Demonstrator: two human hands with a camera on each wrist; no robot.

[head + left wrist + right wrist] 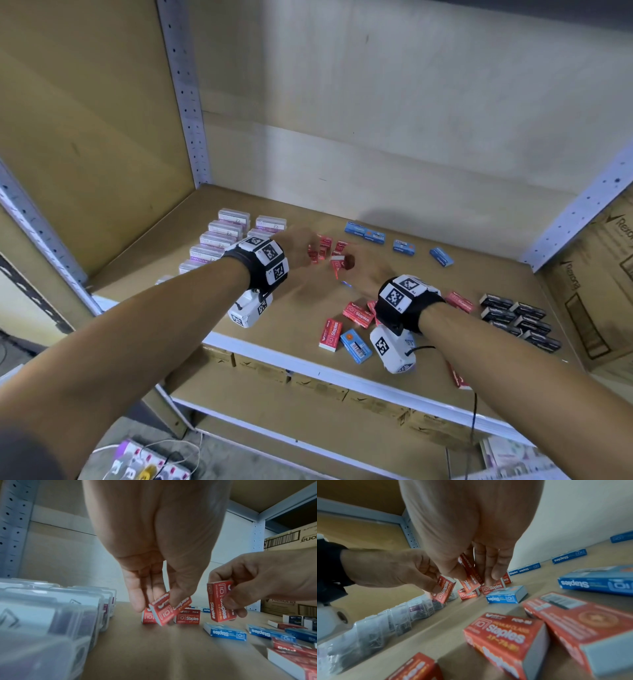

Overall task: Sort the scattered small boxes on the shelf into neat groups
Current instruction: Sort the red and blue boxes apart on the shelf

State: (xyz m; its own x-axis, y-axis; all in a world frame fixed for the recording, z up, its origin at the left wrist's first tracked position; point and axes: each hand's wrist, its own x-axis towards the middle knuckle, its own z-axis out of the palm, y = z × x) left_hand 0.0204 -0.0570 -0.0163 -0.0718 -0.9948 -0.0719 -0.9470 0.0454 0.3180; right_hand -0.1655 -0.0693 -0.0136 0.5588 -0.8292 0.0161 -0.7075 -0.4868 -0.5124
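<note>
Left grip point(154, 595): pinches red box point(164, 609) | right grip point(240, 592): pinches upright red box point(219, 601)

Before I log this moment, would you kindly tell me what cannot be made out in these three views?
- Head view: both hands, left hand and right hand, are motion-blurred, so each grip is unreadable there.
- Head view: a red box at the shelf's front is half hidden by the right forearm.
- Left wrist view: the clear cases are blurred; labels illegible.
- Right wrist view: the nearest red staple boxes are blurred, with one cut off by the bottom edge.
</note>
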